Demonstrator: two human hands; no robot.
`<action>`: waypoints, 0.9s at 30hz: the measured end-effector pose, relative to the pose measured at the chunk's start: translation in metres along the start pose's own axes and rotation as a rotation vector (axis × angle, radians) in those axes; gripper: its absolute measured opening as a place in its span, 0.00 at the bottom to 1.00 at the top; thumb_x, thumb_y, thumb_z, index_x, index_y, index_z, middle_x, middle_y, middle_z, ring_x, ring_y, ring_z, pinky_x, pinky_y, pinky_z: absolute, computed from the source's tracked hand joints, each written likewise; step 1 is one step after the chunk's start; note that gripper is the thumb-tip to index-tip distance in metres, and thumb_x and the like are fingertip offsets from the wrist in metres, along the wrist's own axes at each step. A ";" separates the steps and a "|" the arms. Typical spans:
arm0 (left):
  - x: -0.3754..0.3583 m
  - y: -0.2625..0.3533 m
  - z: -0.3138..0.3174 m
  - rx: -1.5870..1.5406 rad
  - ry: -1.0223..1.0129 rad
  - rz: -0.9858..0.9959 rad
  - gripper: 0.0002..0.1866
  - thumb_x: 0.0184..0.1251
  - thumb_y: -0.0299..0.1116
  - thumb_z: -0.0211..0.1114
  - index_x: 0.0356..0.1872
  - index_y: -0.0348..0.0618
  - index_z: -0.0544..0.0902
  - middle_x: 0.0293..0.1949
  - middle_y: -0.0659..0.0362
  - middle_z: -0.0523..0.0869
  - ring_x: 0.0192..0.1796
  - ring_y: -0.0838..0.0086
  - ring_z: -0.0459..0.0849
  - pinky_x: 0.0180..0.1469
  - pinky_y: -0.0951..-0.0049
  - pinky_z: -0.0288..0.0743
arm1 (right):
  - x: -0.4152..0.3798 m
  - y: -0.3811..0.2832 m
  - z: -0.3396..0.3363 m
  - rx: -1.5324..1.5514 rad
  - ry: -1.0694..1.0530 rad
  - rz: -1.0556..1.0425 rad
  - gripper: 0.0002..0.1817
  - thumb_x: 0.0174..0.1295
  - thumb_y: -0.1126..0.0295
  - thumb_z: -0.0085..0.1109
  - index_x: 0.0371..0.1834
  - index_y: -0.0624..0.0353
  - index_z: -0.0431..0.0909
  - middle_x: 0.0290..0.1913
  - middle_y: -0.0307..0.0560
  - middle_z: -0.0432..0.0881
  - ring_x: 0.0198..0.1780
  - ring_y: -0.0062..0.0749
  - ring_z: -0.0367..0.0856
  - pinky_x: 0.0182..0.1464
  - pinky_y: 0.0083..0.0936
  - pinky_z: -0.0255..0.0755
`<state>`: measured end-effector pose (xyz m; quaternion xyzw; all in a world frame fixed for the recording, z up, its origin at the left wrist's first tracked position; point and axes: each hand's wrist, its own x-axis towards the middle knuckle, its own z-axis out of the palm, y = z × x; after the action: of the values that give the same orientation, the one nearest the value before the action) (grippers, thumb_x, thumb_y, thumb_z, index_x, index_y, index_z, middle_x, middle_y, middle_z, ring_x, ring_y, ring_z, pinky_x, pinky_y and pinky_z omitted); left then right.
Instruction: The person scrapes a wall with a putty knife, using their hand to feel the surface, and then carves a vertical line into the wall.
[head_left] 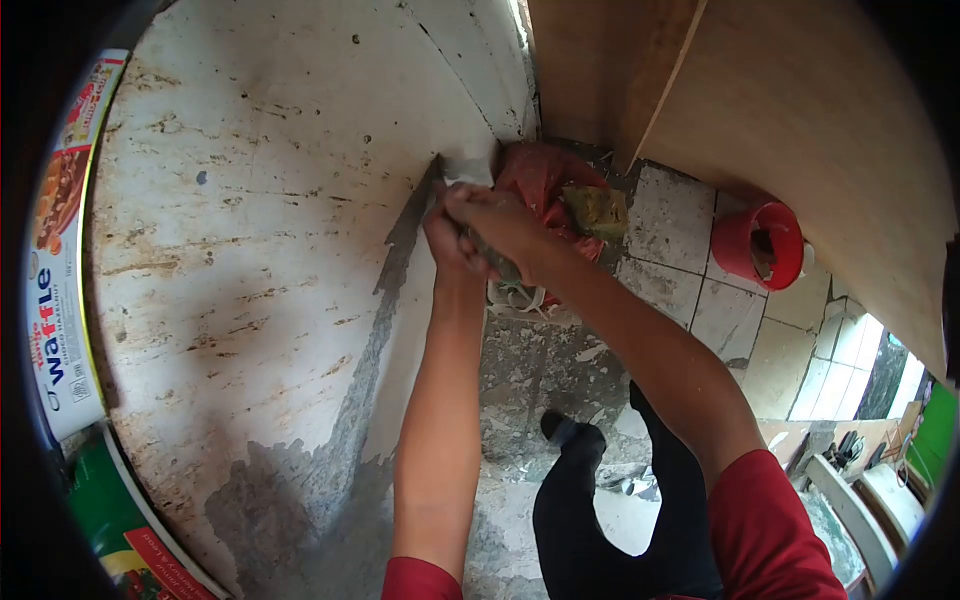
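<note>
A scraper with a wide, flat metal blade [468,172] is pressed to the lower edge of the whitish, stained wall [270,200], near the corner. My left hand [448,238] is closed around its handle, and my right hand [505,222] grips from the right, close against the left. The fingers hide the handle. Along the wall's base, below my hands, runs a band of bare grey cement [365,390]. Just right of my hands lie a red plastic bag [545,175] and a yellowish-brown block [597,212].
A red bucket [755,245] stands on the dirty floor tiles [665,215] to the right. Brown wooden panels [790,100] rise behind it. Snack cartons [70,250] edge the far left. Tools [850,450] and a white plank [850,510] are at lower right.
</note>
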<state>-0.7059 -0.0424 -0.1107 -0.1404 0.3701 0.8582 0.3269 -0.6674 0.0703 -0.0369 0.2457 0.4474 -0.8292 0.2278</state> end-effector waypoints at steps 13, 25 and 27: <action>-0.019 -0.075 0.018 0.111 0.295 -0.036 0.22 0.74 0.53 0.42 0.40 0.47 0.77 0.32 0.58 0.82 0.26 0.69 0.79 0.23 0.69 0.75 | -0.033 0.051 -0.061 0.074 -0.029 0.090 0.16 0.70 0.51 0.45 0.53 0.46 0.68 0.20 0.38 0.71 0.11 0.22 0.67 0.09 0.21 0.58; -0.407 -0.251 -0.066 -0.426 0.698 -0.315 0.27 0.73 0.59 0.41 0.34 0.42 0.71 0.34 0.56 0.78 0.48 0.63 0.77 0.58 0.63 0.69 | -0.296 0.286 -0.018 -0.034 -0.164 0.659 0.22 0.70 0.45 0.43 0.44 0.52 0.71 0.17 0.37 0.69 0.12 0.20 0.67 0.11 0.18 0.60; -0.437 -0.238 -0.064 -0.541 0.724 -0.212 0.25 0.74 0.56 0.42 0.32 0.44 0.72 0.33 0.56 0.78 0.44 0.63 0.79 0.53 0.64 0.73 | -0.313 0.287 0.006 -0.023 -0.188 0.654 0.20 0.71 0.47 0.44 0.40 0.53 0.72 0.17 0.37 0.69 0.13 0.20 0.68 0.12 0.17 0.62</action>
<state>-0.2210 -0.1665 -0.0731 -0.5484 0.2067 0.7814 0.2142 -0.2538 -0.0276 -0.0236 0.2961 0.3315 -0.7261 0.5245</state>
